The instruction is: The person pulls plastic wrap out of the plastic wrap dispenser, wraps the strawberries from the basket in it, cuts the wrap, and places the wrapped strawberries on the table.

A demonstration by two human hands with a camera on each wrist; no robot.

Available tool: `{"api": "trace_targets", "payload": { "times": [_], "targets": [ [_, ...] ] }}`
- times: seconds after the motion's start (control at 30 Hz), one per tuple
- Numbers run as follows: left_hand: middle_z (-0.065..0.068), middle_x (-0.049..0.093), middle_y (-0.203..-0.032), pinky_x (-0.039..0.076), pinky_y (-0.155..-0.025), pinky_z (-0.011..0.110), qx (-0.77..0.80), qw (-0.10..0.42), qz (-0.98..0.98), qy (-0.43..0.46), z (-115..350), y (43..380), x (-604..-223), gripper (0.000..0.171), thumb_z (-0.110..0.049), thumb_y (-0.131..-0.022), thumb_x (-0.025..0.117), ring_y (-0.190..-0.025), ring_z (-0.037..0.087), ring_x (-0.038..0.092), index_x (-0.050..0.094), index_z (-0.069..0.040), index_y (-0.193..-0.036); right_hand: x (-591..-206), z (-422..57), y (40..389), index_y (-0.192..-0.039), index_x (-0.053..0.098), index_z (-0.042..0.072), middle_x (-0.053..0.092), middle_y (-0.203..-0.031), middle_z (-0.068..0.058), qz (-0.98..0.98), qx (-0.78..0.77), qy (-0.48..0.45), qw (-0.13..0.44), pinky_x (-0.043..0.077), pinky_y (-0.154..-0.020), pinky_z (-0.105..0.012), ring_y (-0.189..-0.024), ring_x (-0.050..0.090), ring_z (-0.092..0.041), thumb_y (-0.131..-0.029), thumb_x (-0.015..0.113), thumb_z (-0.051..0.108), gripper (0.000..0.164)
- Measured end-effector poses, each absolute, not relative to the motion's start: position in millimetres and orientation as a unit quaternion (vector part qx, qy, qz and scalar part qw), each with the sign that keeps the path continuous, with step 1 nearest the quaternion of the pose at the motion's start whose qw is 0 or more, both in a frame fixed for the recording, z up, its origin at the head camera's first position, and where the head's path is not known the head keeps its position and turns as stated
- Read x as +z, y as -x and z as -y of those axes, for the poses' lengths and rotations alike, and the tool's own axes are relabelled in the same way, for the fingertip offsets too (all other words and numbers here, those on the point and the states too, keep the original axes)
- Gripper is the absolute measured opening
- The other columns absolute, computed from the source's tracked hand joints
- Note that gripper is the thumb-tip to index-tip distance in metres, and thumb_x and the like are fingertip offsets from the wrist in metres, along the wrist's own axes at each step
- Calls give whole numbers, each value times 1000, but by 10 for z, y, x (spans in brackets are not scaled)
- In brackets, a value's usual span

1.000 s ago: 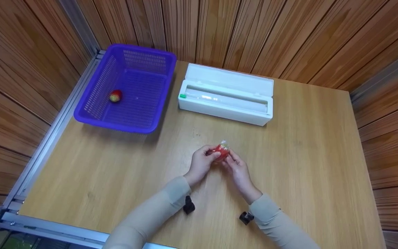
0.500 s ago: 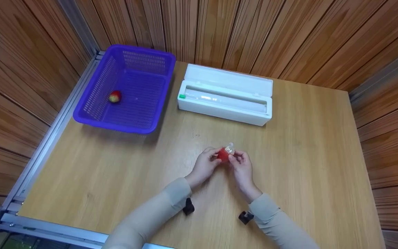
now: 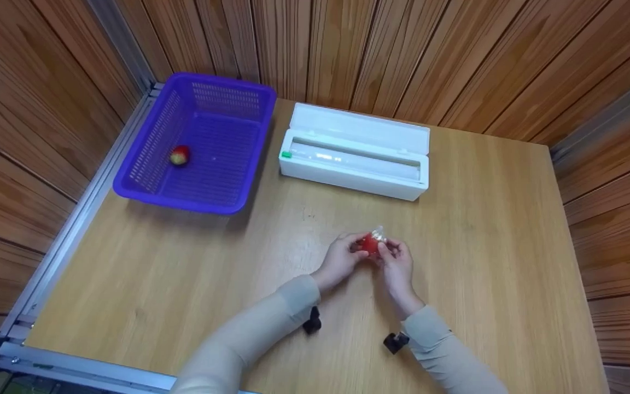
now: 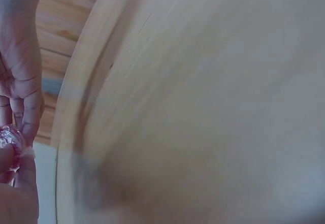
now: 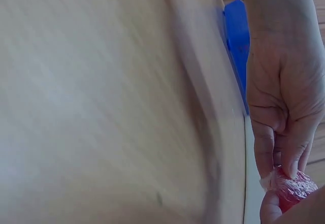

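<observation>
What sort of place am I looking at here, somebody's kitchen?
Probably a purpose-built work booth rather than a kitchen, though I can't be sure: wood-grain panels stand around the table, and a metal frame runs along its left edge.

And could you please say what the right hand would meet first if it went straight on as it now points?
Beyond the film-wrapped red fruit it grips, the right hand would probably meet the white cling film dispenser first, though its height above the table is hard to judge.
</observation>
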State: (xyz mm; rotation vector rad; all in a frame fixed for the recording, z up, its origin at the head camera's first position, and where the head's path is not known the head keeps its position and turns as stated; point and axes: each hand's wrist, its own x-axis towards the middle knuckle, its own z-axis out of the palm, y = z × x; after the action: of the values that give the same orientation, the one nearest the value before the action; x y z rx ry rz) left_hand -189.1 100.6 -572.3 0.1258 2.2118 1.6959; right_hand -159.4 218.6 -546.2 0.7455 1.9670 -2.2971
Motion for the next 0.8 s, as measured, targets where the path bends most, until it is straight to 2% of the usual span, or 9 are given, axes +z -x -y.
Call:
{"api": "trace_targets", "payload": {
  "times": [0.17,0.3,0.37,0.43,0.57,0.8],
  "targets": [
    [-2,53,-116,42,-91,19,562,183,-802,-84,-1333,1983,-5726,43,-15,-81,59,-107,10,51,50,-20,-123,-5488,-2483,1624,-113,38,6,49,-104,0,-646,-720,-255,-4,48,-81,-21,-89,54,-5,-89,46,17,27],
    [2,53,-113,42,-90,18,521,183,-823,-132,-1590,2058,-5691,44,-11,-84,55,-103,10,51,46,-14,-127,-5529,-2734,1694,-112,40,4,48,-95,4,-669,-693,-266,-41,47,-74,-17,-84,50,-3,-89,47,14,26],
    [1,53,-114,42,-89,17,512,200,-823,-144,-1710,2089,-5677,45,-9,-85,53,-103,10,51,44,-13,-129,-5550,-2879,1734,-115,41,2,47,-94,5,-688,-669,-276,-53,45,-73,-15,-84,48,-3,-89,47,13,29],
    [0,52,-117,41,-91,19,510,227,-816,-150,-1810,2117,-5659,46,-9,-85,52,-106,10,51,42,-15,-129,-5565,-3024,1785,-117,41,0,46,-96,3,-705,-646,-287,-57,45,-72,-14,-85,46,-4,-89,47,13,32],
    [-8,46,-127,39,-98,25,513,286,-796,-146,-1998,2175,-5629,45,-14,-87,50,-117,9,45,40,-26,-129,-5576,-3277,1896,-119,41,-2,46,-101,-2,-717,-625,-305,-51,48,-77,-16,-89,49,-7,-89,47,13,34],
    [-16,39,-135,32,-103,34,566,366,-728,-122,-2221,2313,-5586,42,-28,-90,44,-126,9,37,33,-36,-130,-5549,-3540,2086,-125,40,3,47,-96,1,-702,-615,-356,-41,48,-74,-16,-82,51,-6,-90,46,13,37]
  ]
}}
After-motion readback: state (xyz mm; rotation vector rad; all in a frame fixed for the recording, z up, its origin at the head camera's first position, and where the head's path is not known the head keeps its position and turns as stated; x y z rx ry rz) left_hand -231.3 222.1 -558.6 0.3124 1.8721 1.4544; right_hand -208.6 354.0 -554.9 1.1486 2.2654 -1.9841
